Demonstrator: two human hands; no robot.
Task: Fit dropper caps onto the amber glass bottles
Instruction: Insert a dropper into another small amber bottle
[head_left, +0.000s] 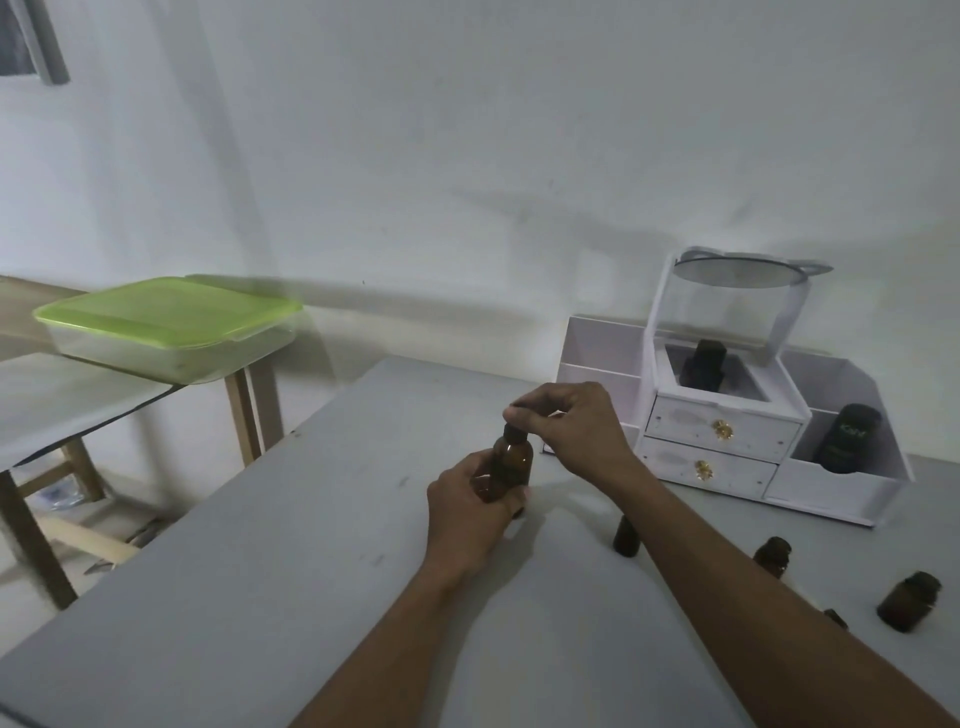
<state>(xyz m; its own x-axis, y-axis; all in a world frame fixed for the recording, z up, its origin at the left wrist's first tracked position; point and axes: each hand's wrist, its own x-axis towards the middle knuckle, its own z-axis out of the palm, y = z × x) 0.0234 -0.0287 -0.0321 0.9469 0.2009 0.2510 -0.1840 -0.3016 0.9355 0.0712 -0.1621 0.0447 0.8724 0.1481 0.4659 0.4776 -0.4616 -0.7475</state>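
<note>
An amber glass bottle (511, 465) stands upright near the middle of the grey table (291, 571). My left hand (470, 512) grips its lower body from the near side. My right hand (569, 428) pinches a dark dropper cap (513, 432) sitting on the bottle's neck; most of the cap is hidden under the fingers. To the right of my right forearm stand three uncapped amber bottles: one (626, 538) close to the arm, one (772, 557) further right and one (908, 601) near the frame's right edge. A small dark piece (835, 618) peeks out beside the forearm.
A white drawer organiser (722, 431) with a round mirror stands at the table's back right, holding dark bottles in its compartments. A clear box with a green lid (166, 322) sits on a lower wooden side table to the left. A white wall lies behind.
</note>
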